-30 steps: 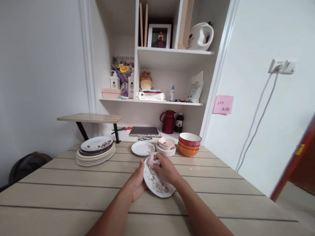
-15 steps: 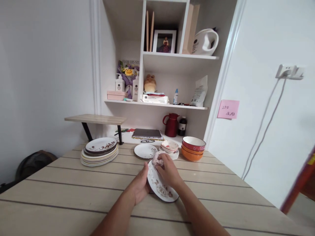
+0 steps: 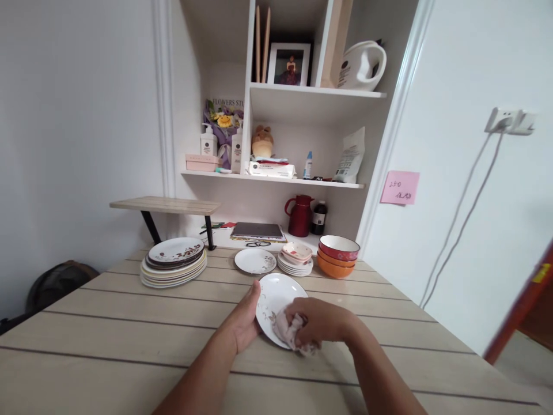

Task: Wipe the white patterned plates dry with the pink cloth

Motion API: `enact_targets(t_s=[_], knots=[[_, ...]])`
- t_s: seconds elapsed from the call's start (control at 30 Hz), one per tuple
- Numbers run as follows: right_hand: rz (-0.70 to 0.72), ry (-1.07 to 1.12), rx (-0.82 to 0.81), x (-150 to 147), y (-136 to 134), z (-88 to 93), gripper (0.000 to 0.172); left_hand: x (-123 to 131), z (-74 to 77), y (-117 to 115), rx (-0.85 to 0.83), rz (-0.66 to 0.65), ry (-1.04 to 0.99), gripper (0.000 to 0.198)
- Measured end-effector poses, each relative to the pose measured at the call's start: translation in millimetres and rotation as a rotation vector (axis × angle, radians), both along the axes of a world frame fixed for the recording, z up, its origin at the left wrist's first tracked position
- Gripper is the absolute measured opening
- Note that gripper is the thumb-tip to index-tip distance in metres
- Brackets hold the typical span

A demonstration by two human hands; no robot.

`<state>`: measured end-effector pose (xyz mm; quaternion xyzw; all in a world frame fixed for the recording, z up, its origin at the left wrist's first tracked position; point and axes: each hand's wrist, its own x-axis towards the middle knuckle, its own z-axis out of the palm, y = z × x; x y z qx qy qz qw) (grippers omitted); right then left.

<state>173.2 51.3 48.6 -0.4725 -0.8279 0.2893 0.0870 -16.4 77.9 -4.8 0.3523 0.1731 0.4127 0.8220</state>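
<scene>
A white plate (image 3: 275, 294) with a brown floral pattern is tilted up above the wooden table (image 3: 129, 323). My left hand (image 3: 244, 325) grips its left rim, thumb on the face. My right hand (image 3: 317, 324) is closed round a crumpled pinkish cloth (image 3: 286, 331) and presses it against the plate's lower part. A single patterned plate (image 3: 254, 260) lies flat just beyond.
A stack of large plates (image 3: 173, 262) sits at the left. A pile of small plates (image 3: 295, 260) and stacked red and orange bowls (image 3: 338, 256) stand behind. Beyond are a red jug (image 3: 299, 215), a tablet (image 3: 257, 230), shelves and a small raised wooden stand (image 3: 166, 206).
My right hand with the cloth has moved from the plate's top edge down to its lower part. The plate's upper face now shows bare.
</scene>
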Motion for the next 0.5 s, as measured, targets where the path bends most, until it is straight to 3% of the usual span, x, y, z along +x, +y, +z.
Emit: enact_targets(t_s=[0.17, 0.3, 0.4, 0.5], knots=[[-0.356, -0.190, 0.214, 18, 13, -12.4, 0.029, -1, -1.3, 1, -0.022, 0.087, -0.016, 0.069], [-0.586, -0.253, 0.356, 13, 27, -22.4, 0.028, -1, 0.9, 0, -0.024, 0.108, 0.009, 0.068], [-0.643, -0.217, 0.463, -3, 37, -26.6, 0.025, 0, 2.2, -2, -0.005, 0.096, -0.002, 0.067], [-0.588, -0.104, 0.561, -22, 43, -29.3, 0.021, 1, 1.6, -1, 0.004, 0.079, -0.018, 0.066]])
